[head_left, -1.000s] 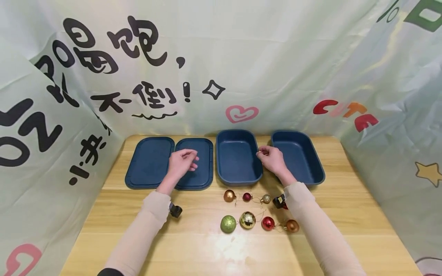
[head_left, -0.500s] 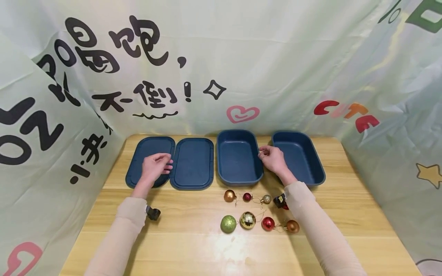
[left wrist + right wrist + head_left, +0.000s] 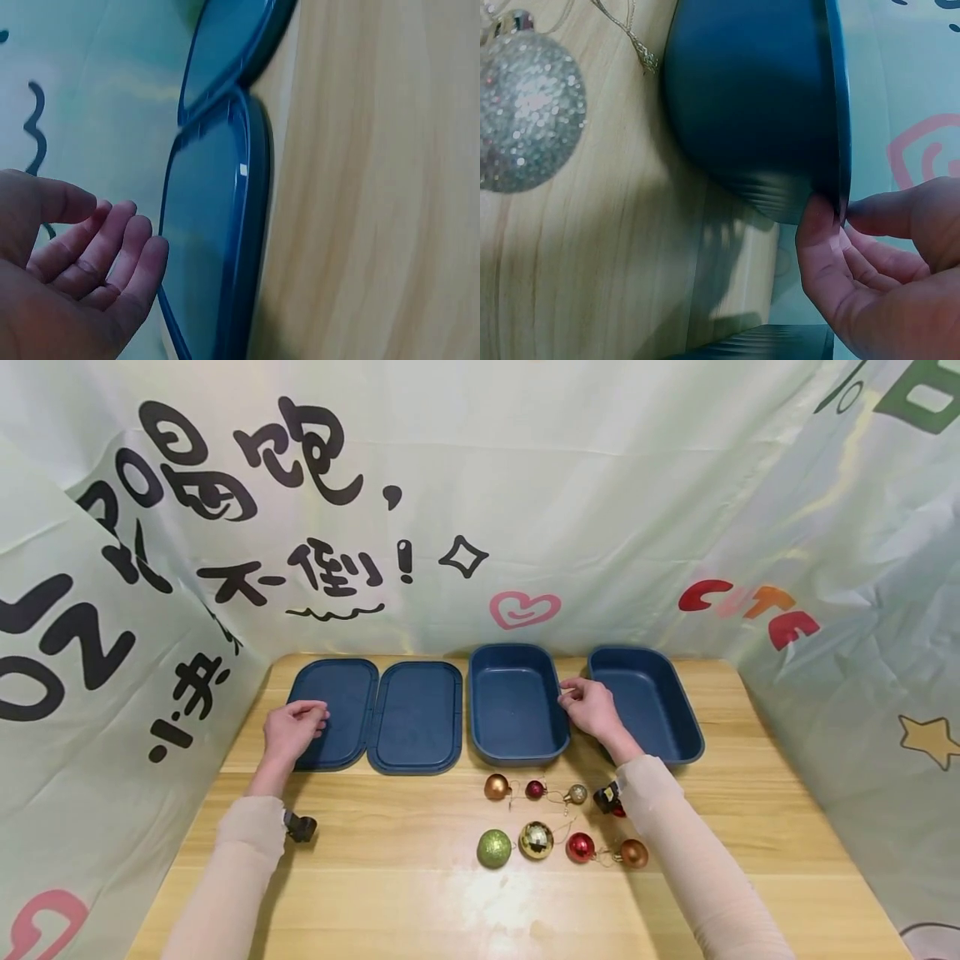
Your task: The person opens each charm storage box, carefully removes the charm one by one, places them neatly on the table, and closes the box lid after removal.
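Note:
My right hand (image 3: pixel 592 708) pinches the right rim of a dark blue, deep rectangular container (image 3: pixel 513 706) between thumb and fingers. Up close in the right wrist view, the fingertips sit on either side of that rim (image 3: pixel 841 142). My left hand (image 3: pixel 294 732) hovers over the left side of a flat blue lid (image 3: pixel 347 710), fingers loosely bent and holding nothing. The left wrist view has this hand (image 3: pixel 90 281) palm visible, beside the lid (image 3: pixel 202 225). A second flat blue lid (image 3: pixel 416 718) lies beside it. Another blue container (image 3: pixel 651 710) stands right of my right hand.
Several Christmas baubles lie on the wooden table (image 3: pixel 405 893) in front of the containers, among them a green glitter one (image 3: pixel 494 848), a gold one (image 3: pixel 536 841) and a red one (image 3: pixel 581 847). Printed cloth (image 3: pixel 585 510) walls the table in behind and at both sides.
My left hand has moved leftward, from over the right-hand lid to the left side of the other lid. The right hand stays on the container's rim.

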{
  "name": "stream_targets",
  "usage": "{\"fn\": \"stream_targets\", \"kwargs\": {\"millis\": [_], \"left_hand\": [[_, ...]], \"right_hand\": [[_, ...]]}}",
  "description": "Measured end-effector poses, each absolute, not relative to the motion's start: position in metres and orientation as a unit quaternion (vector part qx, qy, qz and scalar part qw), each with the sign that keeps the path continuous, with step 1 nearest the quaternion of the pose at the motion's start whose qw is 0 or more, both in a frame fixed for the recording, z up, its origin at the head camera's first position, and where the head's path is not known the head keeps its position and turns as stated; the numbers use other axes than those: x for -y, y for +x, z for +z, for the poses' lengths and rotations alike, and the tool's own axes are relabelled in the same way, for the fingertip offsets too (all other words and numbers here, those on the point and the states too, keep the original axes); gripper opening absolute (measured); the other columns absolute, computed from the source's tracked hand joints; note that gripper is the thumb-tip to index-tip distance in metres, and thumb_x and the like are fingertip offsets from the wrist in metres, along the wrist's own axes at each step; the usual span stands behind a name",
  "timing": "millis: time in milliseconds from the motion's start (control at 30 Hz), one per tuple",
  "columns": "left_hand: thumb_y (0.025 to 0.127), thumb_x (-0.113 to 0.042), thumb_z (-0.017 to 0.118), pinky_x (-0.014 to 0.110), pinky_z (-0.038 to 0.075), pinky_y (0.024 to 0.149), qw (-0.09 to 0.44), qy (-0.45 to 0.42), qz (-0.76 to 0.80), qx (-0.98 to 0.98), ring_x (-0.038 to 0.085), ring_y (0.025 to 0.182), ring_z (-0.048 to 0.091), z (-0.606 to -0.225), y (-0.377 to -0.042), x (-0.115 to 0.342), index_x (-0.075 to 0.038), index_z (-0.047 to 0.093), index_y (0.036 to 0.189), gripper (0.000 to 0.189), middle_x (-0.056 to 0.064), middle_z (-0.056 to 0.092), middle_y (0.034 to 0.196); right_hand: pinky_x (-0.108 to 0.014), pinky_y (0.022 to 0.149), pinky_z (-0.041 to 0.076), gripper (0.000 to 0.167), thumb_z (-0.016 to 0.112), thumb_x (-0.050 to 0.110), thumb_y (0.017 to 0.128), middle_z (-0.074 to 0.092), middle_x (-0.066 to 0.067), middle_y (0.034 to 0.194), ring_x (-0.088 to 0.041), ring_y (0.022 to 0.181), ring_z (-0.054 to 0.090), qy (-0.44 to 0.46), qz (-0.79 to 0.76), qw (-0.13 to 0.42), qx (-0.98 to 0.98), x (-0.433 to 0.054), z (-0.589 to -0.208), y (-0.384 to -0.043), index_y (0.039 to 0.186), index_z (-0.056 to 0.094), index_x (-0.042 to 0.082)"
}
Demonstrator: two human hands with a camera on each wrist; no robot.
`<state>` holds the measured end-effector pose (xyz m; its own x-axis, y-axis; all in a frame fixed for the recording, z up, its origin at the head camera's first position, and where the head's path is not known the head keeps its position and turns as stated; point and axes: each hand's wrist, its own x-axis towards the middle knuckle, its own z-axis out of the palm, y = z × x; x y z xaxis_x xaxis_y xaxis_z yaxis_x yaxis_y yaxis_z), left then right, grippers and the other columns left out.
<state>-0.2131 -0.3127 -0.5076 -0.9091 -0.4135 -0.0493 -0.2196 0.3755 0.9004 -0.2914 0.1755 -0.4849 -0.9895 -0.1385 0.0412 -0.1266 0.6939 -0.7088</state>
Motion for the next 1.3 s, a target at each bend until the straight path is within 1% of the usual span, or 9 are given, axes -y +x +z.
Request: {"fn": "stream_targets", "kwargs": {"millis": [100,300,400,500,600,667,800,1000,1300], "left_hand": [[0.104,-0.018,0.063,0.011,0.056,0.065,0.101,0.206,-0.511,0.828,-0.009,0.069,0.065,-0.509,-0.209,0.325,0.007,0.074,0.124,0.033,-0.006,0.078,0.087],[0.101,-0.015,0.063,0.011,0.053,0.059,0.128,0.232,-0.485,0.833,-0.011,0.062,0.061,-0.515,-0.202,0.35,0.007,0.075,0.121,0.032,-0.016,0.072,0.078],[0.1,-0.018,0.066,0.01,0.048,0.064,0.145,0.253,-0.44,0.849,-0.015,0.062,0.054,-0.517,-0.199,0.36,0.002,0.078,0.119,0.031,-0.021,0.069,0.074],[0.099,-0.022,0.068,0.02,0.046,0.078,0.153,0.274,-0.393,0.865,-0.005,0.072,0.057,-0.519,-0.195,0.366,-0.003,0.08,0.117,0.029,-0.011,0.074,0.078],[0.099,-0.023,0.068,0.035,0.047,0.094,0.152,0.281,-0.374,0.87,0.017,0.091,0.066,-0.521,-0.191,0.368,-0.002,0.079,0.119,0.03,0.01,0.08,0.096],[0.1,-0.022,0.066,0.044,0.047,0.102,0.147,0.279,-0.369,0.874,0.032,0.104,0.067,-0.522,-0.189,0.37,-0.001,0.077,0.12,0.031,0.02,0.077,0.109],[0.101,-0.021,0.062,0.052,0.043,0.11,0.132,0.268,-0.358,0.884,0.042,0.116,0.064,-0.525,-0.186,0.372,0.001,0.076,0.122,0.033,0.025,0.074,0.12],[0.103,-0.022,0.059,0.056,0.039,0.114,0.091,0.256,-0.352,0.896,0.046,0.125,0.057,-0.527,-0.186,0.373,0.002,0.073,0.127,0.037,0.026,0.072,0.125],[0.102,-0.022,0.061,0.056,0.049,0.094,0.077,0.25,-0.322,0.91,0.046,0.111,0.064,-0.53,-0.184,0.374,0.004,0.074,0.119,0.033,0.027,0.074,0.115]], "right_hand": [[-0.037,0.078,0.057,0.034,0.061,0.006,0.102,0.077,-0.025,0.114,-0.034,0.088,0.074,-0.07,-0.389,0.014,-0.918,-0.175,-0.484,-0.291,0.133,0.068,-0.005],[-0.035,0.074,0.058,0.034,0.06,0.006,0.103,0.076,-0.026,0.115,-0.034,0.089,0.075,-0.07,-0.395,0.022,-0.916,-0.177,-0.484,-0.291,0.134,0.068,-0.005],[-0.036,0.075,0.058,0.033,0.06,0.005,0.103,0.077,-0.025,0.114,-0.035,0.09,0.075,-0.069,-0.394,0.021,-0.916,-0.177,-0.484,-0.291,0.134,0.068,-0.005],[-0.036,0.078,0.056,0.033,0.061,0.007,0.103,0.077,-0.025,0.114,-0.036,0.094,0.075,-0.069,-0.39,0.018,-0.918,-0.176,-0.485,-0.291,0.133,0.068,-0.004],[-0.036,0.079,0.055,0.033,0.062,0.008,0.103,0.077,-0.024,0.115,-0.035,0.095,0.074,-0.069,-0.389,0.017,-0.919,-0.176,-0.485,-0.291,0.134,0.068,-0.003],[-0.036,0.077,0.054,0.034,0.062,0.008,0.103,0.076,-0.025,0.115,-0.036,0.095,0.073,-0.068,-0.39,0.02,-0.918,-0.175,-0.485,-0.291,0.135,0.068,-0.004],[-0.034,0.074,0.054,0.036,0.06,0.009,0.105,0.075,-0.026,0.117,-0.036,0.094,0.073,-0.068,-0.392,0.029,-0.917,-0.175,-0.484,-0.29,0.138,0.066,-0.004],[-0.032,0.073,0.052,0.036,0.059,0.009,0.104,0.076,-0.025,0.118,-0.035,0.093,0.073,-0.067,-0.392,0.031,-0.917,-0.177,-0.485,-0.291,0.137,0.066,-0.003],[-0.031,0.072,0.051,0.036,0.062,0.01,0.104,0.076,-0.026,0.117,-0.035,0.092,0.073,-0.069,-0.396,0.022,-0.915,-0.177,-0.484,-0.289,0.136,0.067,-0.004]]}}
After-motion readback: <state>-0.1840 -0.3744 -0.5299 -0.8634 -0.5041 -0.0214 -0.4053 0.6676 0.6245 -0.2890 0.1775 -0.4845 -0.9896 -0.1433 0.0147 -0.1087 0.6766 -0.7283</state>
